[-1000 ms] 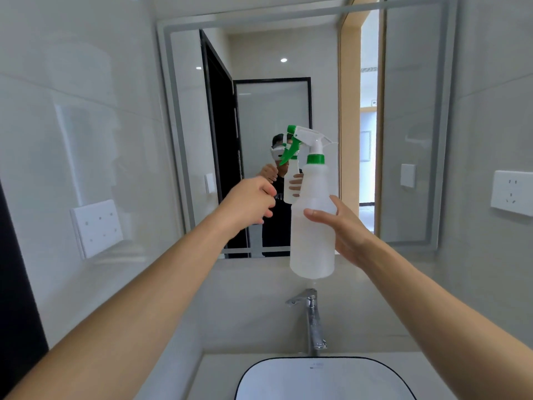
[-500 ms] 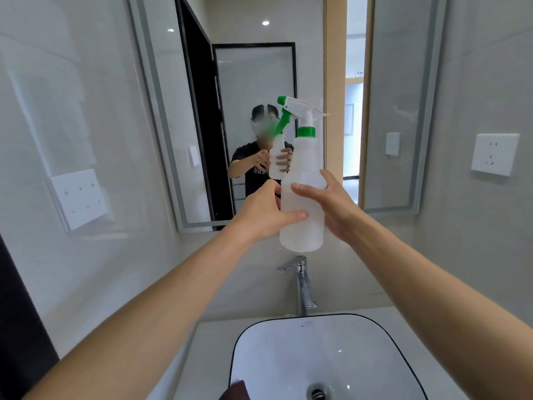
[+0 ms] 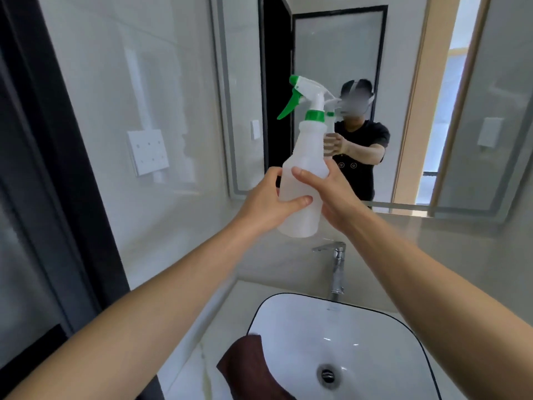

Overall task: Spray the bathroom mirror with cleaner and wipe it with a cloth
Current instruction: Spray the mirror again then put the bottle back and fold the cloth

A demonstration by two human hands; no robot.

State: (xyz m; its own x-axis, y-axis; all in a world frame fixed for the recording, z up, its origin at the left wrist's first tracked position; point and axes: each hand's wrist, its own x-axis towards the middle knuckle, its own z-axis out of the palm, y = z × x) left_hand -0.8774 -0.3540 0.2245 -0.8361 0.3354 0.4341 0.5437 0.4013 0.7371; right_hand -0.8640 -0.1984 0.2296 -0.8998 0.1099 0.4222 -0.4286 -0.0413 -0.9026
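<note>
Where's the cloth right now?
Head view, bottom centre: the dark brown cloth is draped over the left rim of the white sink basin, below the spray bottle held in both hands.

The only view sits on my head, looking forward and down along both forearms, close enough that they fill the lower corners. It faces the mirror (image 3: 340,105) straight beyond my left hand (image 3: 266,202) and right hand (image 3: 331,194), which meet around the bottle (image 3: 302,180) near the middle of the picture. Below my hands the wide lens takes in the tap (image 3: 336,264) and basin (image 3: 375,342).
</note>
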